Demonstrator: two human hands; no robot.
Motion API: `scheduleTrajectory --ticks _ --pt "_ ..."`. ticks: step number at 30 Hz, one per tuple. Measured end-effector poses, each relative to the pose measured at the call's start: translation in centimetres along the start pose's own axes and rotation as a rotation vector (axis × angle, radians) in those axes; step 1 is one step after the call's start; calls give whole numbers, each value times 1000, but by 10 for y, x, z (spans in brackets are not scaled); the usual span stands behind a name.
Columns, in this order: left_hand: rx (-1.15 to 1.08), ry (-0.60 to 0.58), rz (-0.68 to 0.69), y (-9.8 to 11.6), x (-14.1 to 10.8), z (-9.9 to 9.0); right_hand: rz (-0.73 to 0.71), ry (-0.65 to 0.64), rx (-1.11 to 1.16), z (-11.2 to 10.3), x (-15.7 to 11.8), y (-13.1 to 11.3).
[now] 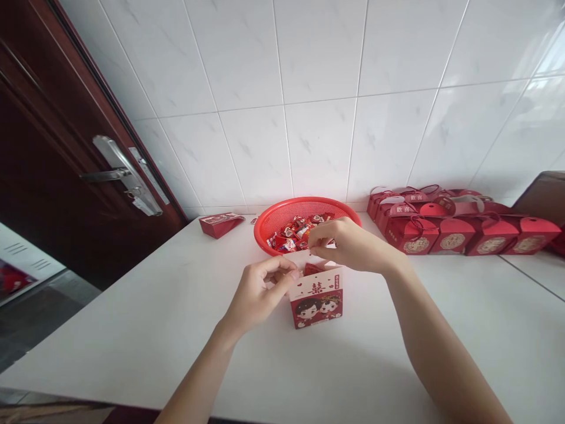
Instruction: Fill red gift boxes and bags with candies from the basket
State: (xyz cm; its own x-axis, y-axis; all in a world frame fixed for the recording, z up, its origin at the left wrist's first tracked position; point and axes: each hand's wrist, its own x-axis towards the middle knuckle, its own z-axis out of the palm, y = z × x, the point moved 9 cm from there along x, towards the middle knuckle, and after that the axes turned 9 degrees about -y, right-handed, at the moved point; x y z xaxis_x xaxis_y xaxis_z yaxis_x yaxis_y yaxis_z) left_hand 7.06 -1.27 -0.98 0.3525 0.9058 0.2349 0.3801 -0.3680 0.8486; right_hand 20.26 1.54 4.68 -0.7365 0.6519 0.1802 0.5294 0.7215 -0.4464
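A small red and white box (316, 297) with two cartoon faces stands upright on the white table, its top open and something red inside. My left hand (265, 288) pinches the box's upper left edge between thumb and fingers. Above the back of the opening is my right hand (348, 242), its fingers curled together near the rim; what they hold, if anything, is too small to name. Behind the box, a red plastic basket (269, 219) holds several wrapped sweets (289, 244), partly hidden by my right hand.
Several closed red boxes (452, 238) stand in rows at the back right of the table (168, 330). A flattened-looking red packet (220, 225) lies left of the basket. A tiled wall (322, 141) rises behind; a dark door (57, 135) is at left.
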Motion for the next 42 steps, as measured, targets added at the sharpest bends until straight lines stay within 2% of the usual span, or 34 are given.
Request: scheduleTrajectory --ticks 7,11,13,16,19,23,26,30,35,42 --pt "-18 28 36 -1 1 -1 7 40 -14 -4 -4 -2" --pt "72 76 161 3 -3 1 82 54 -13 -8 -6 7" --pt "141 127 259 7 -6 1 134 37 -33 -8 -7 15" --pt "250 274 358 6 -11 -6 205 -31 -81 -5 -8 27" --pt "231 325 298 -11 -6 -11 251 -113 -83 1 -8 36" --pt "-80 110 81 -45 13 0 264 -177 -30 5 -8 38" --pt "-185 29 6 -52 22 6 274 -195 -9 6 -8 41" --pt "-155 24 12 -48 31 5 296 -223 24 11 -8 51" --pt "-165 76 43 -49 36 1 296 -216 11 12 -7 57" --pt "-134 217 73 -57 20 3 260 -232 51 17 -4 62"
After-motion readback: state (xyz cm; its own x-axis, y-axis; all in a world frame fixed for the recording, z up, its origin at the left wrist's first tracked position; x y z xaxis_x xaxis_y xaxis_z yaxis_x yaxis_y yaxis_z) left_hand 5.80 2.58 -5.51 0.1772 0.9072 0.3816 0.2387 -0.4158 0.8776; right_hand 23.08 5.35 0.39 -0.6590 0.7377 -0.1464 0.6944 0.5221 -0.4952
